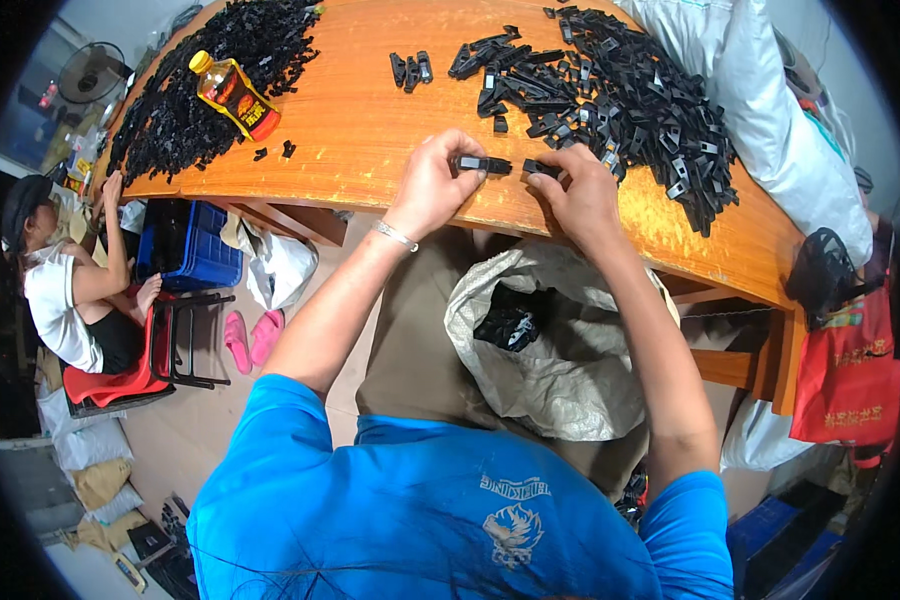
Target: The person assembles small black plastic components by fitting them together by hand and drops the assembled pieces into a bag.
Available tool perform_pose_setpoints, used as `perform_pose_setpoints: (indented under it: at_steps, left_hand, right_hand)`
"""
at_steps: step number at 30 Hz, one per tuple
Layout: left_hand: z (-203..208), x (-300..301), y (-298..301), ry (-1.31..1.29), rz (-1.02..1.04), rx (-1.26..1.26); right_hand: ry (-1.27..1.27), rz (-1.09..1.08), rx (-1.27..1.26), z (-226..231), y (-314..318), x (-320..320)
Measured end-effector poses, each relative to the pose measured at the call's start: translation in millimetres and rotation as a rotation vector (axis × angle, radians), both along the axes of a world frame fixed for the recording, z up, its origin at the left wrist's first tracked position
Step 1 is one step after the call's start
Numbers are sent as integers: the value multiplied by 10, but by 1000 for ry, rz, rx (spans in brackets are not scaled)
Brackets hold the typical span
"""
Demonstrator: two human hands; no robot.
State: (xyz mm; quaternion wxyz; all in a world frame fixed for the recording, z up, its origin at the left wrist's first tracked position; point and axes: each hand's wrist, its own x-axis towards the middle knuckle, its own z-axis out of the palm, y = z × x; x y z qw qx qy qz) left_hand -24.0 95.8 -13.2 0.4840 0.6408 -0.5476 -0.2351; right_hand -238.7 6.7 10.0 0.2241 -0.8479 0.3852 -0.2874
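Observation:
Between the thumb and fingers of my left hand [430, 188] is an elongated black plastic piece [485, 164], its free end pointing right. My right hand [583, 198] pinches a shorter black plastic part [539, 168] by its edge. A small gap separates the two pieces, just above the near edge of the wooden table [360, 140]. Beyond my right hand spreads a big heap of black plastic pieces [610, 90], some showing metallic patches. Several similar pieces [411, 71] stand in a small row further back.
Smaller black parts [185, 110] are heaped at the left beside a yellow-capped bottle [235, 95]. A woven sack [560, 400] with black pieces inside sits open at my lap. White sacks [770, 120] line the right. At left a co-worker [65, 290] sits near a blue crate [195, 250].

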Motion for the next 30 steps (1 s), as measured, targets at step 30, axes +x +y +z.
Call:
perform_pose_setpoints:
  at_steps: [30]
  left_hand:
    - [150, 90, 44, -325, -325, -28]
  right_hand:
    - [148, 358, -122, 23, 33, -178]
